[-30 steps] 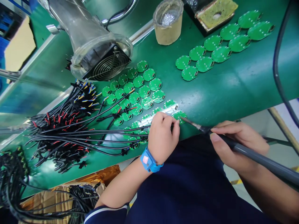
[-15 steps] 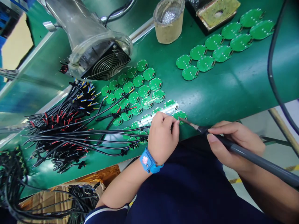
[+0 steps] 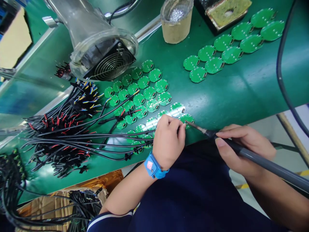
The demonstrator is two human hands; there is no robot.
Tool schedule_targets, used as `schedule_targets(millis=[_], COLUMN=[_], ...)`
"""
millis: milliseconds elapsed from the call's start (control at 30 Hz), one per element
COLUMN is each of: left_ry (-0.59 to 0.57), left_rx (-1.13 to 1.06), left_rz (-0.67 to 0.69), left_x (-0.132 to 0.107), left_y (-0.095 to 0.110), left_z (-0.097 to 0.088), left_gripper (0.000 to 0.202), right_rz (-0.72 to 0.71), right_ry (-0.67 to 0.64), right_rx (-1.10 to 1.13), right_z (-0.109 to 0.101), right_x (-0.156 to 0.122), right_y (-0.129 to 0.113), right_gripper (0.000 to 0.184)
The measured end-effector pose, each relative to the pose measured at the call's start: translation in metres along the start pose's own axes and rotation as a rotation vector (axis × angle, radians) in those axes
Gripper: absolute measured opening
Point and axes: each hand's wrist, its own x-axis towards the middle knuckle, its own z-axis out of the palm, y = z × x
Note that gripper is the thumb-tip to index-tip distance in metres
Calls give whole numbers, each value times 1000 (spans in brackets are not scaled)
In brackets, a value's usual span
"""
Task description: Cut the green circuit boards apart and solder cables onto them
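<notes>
My right hand (image 3: 243, 149) is wrapped around the grey handle of a soldering iron (image 3: 256, 157). The iron's tip touches, or nearly touches, a round green circuit board (image 3: 187, 119) at the front end of a row of boards. Close beside that tip, my left hand (image 3: 169, 138) is closed in a pinch, with a blue wrist strap (image 3: 154, 166) on its wrist. A black cable (image 3: 120, 134) runs in under my left hand, apparently into the pinch; the fingers hide its end. Rows of similar green boards (image 3: 149, 93) lie beyond my left hand.
Bundled black cables with coloured wire ends (image 3: 60, 129) cover the left of the green bench. A fume duct with a fan (image 3: 112, 62) hangs above. At the back stand a tan pot (image 3: 176, 29) and a sponge holder (image 3: 227, 13). More boards (image 3: 231, 54) lie right; a dark cord (image 3: 280, 61) crosses there.
Both hands and the soldering iron keep nearly the same pose at the board. The view has shifted slightly.
</notes>
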Motion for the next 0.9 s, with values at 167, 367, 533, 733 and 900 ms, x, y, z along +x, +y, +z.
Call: schedule_targets(millis=[167,367,533,733,900], left_ry=[1,-4,-29,-64,-104], left_rx=[-3,-2,46,85,81], left_rz=[-3,-4,-14,-58,-63], left_x=[1,1,4,8,13], left_y=[0,0,1,2,2], left_z=[0,0,-2,-3,-6], left_gripper=[11,11,13,13,13], right_rz=[0,10,-20,-16,-52], right_ry=[4,-6,-34,-61,98], right_rx=[42,72,77,79,186], right_z=[0,-1,-2,-5,-8], right_x=[2,3,5,5,7], right_y=[0,0,0,6,15], right_gripper=[20,20,21,20,19])
